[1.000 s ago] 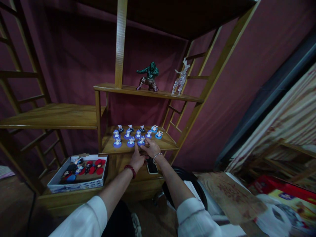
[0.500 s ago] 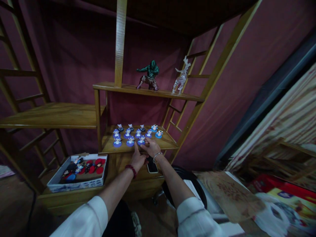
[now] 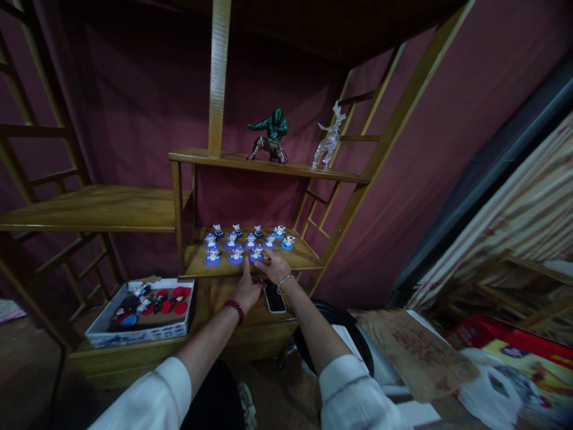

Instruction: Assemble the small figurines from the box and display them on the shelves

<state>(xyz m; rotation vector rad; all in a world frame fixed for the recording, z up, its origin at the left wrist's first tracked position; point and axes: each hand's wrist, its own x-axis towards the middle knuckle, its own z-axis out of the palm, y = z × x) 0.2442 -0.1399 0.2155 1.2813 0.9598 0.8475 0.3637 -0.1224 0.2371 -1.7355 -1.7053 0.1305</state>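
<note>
My right hand [image 3: 276, 266] is at the front row of small figurines, its thumb and fingers closed around the right side of a purple-and-white figurine [image 3: 256, 254] on a round purple base. My left hand [image 3: 248, 290] is just below and to the left, index finger stretched up to the shelf's front edge, thumb apart, nothing held. Close to that fingertip stands a matching figurine [image 3: 236, 255]. Several more purple ones, such as the one at the left end [image 3: 213, 257], stand in rows. Behind are dark-based figurines [image 3: 237, 230] and two blue-based ones [image 3: 287, 242].
Below the hands lies a phone [image 3: 274, 297]. An open box [image 3: 139, 337] of red and dark figurines sits at lower left. On the upper shelf [image 3: 304, 169] stand a green crouching statue [image 3: 271, 136] and a clear deer [image 3: 329, 137]. A black stool [image 3: 364, 340] is at lower right.
My left hand has shifted slightly down and left, showing more of the phone. My right hand stays at the same figurine. The rows look unchanged.
</note>
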